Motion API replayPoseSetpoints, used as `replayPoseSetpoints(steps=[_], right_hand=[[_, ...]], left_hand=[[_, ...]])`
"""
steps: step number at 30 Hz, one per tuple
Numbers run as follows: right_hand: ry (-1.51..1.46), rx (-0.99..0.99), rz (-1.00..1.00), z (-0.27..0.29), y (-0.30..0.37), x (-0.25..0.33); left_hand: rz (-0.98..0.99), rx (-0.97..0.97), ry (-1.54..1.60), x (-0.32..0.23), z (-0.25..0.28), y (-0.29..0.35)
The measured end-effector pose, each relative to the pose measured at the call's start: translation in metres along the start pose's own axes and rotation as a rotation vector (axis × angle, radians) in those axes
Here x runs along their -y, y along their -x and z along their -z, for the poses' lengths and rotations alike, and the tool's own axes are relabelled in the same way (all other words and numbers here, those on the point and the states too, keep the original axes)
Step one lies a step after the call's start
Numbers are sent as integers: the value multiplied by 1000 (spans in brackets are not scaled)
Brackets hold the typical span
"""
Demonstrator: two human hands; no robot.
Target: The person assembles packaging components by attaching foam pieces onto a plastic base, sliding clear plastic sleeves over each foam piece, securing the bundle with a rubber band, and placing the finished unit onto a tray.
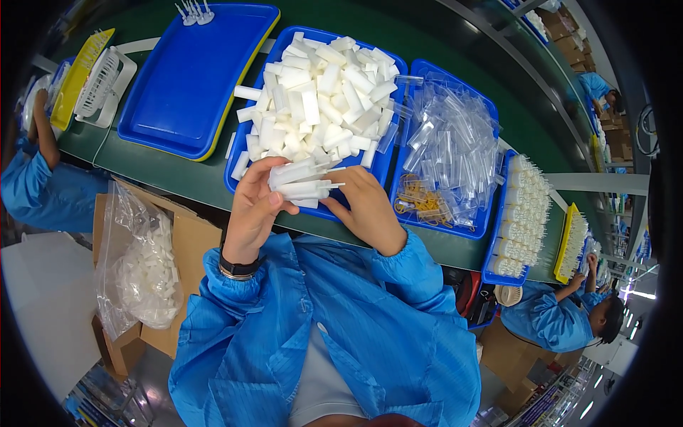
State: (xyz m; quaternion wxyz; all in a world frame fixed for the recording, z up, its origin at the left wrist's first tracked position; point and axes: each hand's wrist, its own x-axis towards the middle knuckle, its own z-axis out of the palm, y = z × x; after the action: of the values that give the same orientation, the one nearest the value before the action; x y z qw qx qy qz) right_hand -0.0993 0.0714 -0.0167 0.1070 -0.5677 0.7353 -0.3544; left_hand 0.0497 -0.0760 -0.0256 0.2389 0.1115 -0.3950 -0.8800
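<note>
My left hand point(257, 206) is wrapped around a small bundle of white cylindrical pieces point(302, 181) with thin white stems pointing right. At the stem end, my right hand point(368, 206) has its fingers curled and touches the stems; its fingertips are partly hidden. Both hands are over the near edge of a blue tray point(393, 160) heaped with white foam blocks point(324, 99). To the right, another blue tray point(486, 107) holds clear plastic sleeves point(452, 142), with yellow-orange rubber bands point(421, 198) in its near left corner.
A large blue tray point(185, 85) on the left carries several stemmed white pieces point(194, 12) at its far edge. Bundled white pieces point(523, 213) fill a tray on the right. A white fan point(99, 82) stands left. Below sits a cardboard box point(188, 249) with a bag point(142, 277). Co-workers flank me.
</note>
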Motion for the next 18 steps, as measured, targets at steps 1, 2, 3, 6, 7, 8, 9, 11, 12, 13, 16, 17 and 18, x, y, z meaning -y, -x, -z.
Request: replayPoseSetpoints(steps=[1,2,3,6,7,8,9,11,12,13,16,17,18], right_hand=[[1,-1,1,-4,0,-3],[-24,-2,-6,-8,1,-6],[-49,-4,-14,-10,1,-7],[-109,-41,-38,-5,-2,-2],[-108,-41,-37,-3,-1,-1],[-93,-60,-25,0,-1,-1],[-78,-79,-14,3,0,-2],[-69,-102,-50,7,4,-3],[-61,-126,-86,9,6,-4],[-61,-125,-87,12,8,-4],[-60,-127,-195,22,12,-3],[-69,-130,-212,25,13,-3],[-78,-132,-229,27,14,-3]], left_hand=[[6,4,4,0,0,0],[11,8,8,0,-1,0],[11,10,9,0,-1,-1],[13,12,14,0,-1,-1],[16,13,9,-1,0,-1],[20,15,5,-1,0,-1],[20,15,6,-1,0,-1],[33,21,-14,1,3,-1],[34,22,-13,2,3,-2],[37,28,-13,3,4,-1],[49,47,11,5,6,-2],[56,61,34,6,7,-2],[56,61,34,8,8,-2]])
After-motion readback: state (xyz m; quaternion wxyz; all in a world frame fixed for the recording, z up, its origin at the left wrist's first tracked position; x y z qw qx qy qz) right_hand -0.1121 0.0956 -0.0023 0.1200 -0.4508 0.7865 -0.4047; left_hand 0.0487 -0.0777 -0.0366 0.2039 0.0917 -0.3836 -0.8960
